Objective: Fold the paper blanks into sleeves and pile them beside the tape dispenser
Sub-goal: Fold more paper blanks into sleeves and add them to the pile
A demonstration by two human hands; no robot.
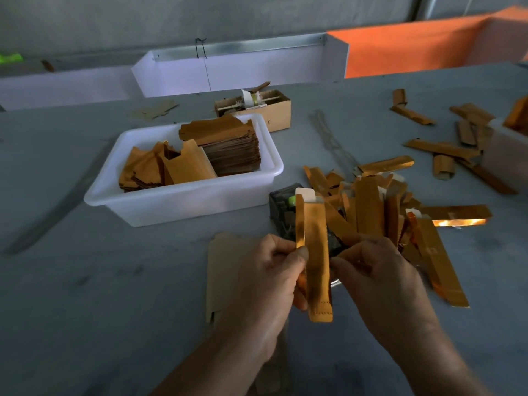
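We see left hand (pixel 265 278) and right hand (pixel 377 270) both pinching upright gold sleeve (pixel 315 252) above grey table (pixel 100 281); pile of sleeves (pixel 380 207) just right of dark tape dispenser (pixel 281 207); blanks (pixel 228 144) in white tub (pixel 183 201).

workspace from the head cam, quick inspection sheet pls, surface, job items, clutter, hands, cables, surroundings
surface: grey table, dimly lit.
job's things: gold sleeve held upright in both hands; pile of folded sleeves right of the dark tape dispenser; flat blanks stacked in the white tub; one flat blank on the table under the left wrist.
clutter: cardboard box behind the tub; loose sleeves far right.
grippers: left hand grips the sleeve's left edge; right hand pinches its right edge.
cables: nothing seen.
surroundings: white bin and orange panel at the back.
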